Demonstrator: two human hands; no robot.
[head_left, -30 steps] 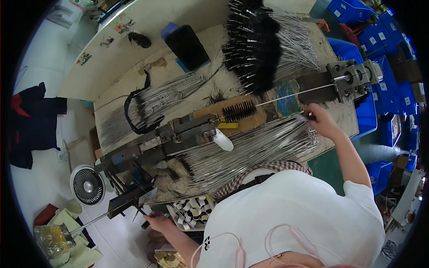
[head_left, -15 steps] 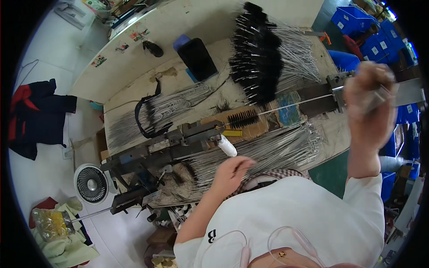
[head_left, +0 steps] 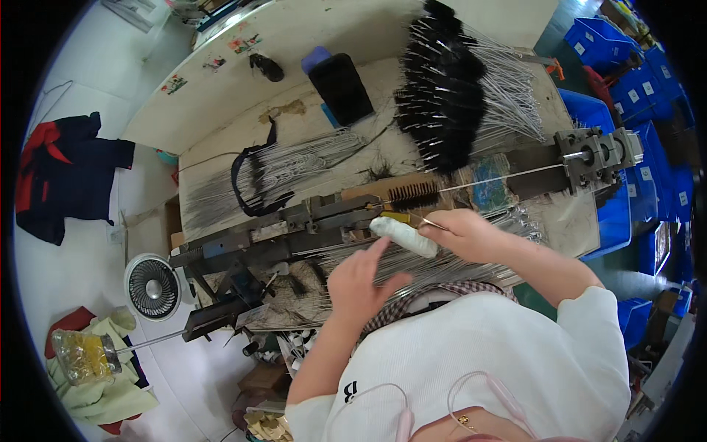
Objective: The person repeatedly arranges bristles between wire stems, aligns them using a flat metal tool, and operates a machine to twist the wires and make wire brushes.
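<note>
My left hand (head_left: 359, 282) is held over the near bundle of wires, fingers apart, its index fingertip at the white-wrapped lever handle (head_left: 405, 237). My right hand (head_left: 465, 236) is closed at the handle's right side, pinching a thin metal piece (head_left: 429, 222) whose kind I cannot make out. Just beyond the hands, a black-bristled twisted-wire brush (head_left: 414, 195) lies in line with the metal clamp jaws (head_left: 364, 203). Its bare wire stem (head_left: 508, 177) runs right to the chuck (head_left: 582, 156). Looped wires (head_left: 442, 265) lie under and between my hands.
A heap of black brushes (head_left: 445, 96) lies at the back of the bench. More looped wires (head_left: 317, 158) with a dark strap (head_left: 239, 188) are at left. A black bin (head_left: 341, 88) stands behind. A fan (head_left: 152, 287) sits left, and blue crates (head_left: 600, 40) are at right.
My right hand has come from the chuck at far right to the middle, beside the wrapped handle. The handle has swung to the right. My left hand has spread its fingers and shifted slightly left.
</note>
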